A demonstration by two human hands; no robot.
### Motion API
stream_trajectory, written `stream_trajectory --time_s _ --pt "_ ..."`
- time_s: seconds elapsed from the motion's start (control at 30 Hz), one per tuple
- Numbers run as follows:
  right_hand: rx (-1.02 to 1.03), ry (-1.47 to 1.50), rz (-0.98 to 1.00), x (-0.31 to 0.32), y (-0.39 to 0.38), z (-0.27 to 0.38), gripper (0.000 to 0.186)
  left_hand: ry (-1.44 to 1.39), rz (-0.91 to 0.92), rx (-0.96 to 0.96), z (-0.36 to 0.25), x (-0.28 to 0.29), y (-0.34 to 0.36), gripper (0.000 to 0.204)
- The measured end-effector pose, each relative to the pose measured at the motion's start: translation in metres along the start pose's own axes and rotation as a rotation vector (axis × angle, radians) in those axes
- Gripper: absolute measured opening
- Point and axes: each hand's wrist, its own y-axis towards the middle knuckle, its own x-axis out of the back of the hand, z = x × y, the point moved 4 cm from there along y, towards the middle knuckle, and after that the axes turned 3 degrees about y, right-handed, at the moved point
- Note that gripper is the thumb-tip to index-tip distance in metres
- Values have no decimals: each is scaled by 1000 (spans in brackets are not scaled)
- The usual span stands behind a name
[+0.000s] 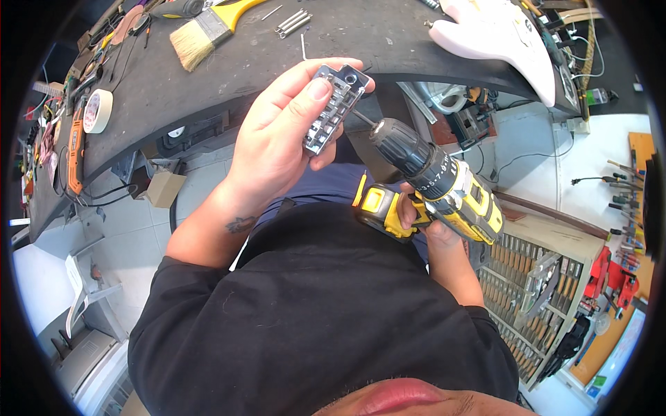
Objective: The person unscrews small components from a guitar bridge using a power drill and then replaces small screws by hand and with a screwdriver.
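Observation:
My left hand (284, 132) grips a small chrome metal plate with a row of blocky saddles (331, 107), its thumb pressed on the top end, held up near the bench edge at the centre. A yellow and black cordless drill (444, 187) is in my right hand (437, 232), its fingers wrapped round the handle. The drill points up and left, and a thin bit runs from its chuck toward the back of the plate; whether it touches is hidden.
The dark bench (388, 52) arcs across the top, carrying a wide brush (194, 41), metal pins (291, 21), a tape roll (98, 111), an orange tool (76, 152) and a pale pink guitar body (506, 41). A cardboard box (166, 187) and slotted cabinet (527, 291) stand below.

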Motion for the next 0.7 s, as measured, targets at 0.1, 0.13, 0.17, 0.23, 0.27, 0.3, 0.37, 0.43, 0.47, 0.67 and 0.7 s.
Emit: stream_trajectory --time_s 0.1,0.13,0.17,0.23,0.27,0.3,0.37,0.43,0.47,0.67,0.7 --pt "-14 -2 57 7 -3 -7 73 47 -30 -6 0 -1 0 43" --pt "-22 0 76 10 -5 -8 72 60 -27 -15 0 -1 0 43" --pt "-29 2 95 12 -7 -9 72 74 -23 -24 0 -1 0 43" --pt "-59 -25 119 6 -4 -6 70 67 -23 -22 -2 -2 0 43" --pt "-68 -34 126 3 -3 -4 70 61 -20 -21 -2 -2 0 43" --pt "-51 -26 74 1 -3 -3 70 61 -21 -21 -1 -2 0 43" --pt "-34 -17 21 -2 -2 -2 71 55 -27 -17 0 -1 0 43" --pt "-23 -10 16 -3 -2 -1 72 56 -30 -18 0 -1 -1 43" --pt "-20 -8 15 -2 -2 -1 72 56 -34 -19 0 0 -1 43" --pt "4 21 -11 -2 -2 -1 74 60 -35 -22 0 2 1 43" --pt "12 46 1 2 -2 -3 75 59 -35 -22 0 2 1 43"
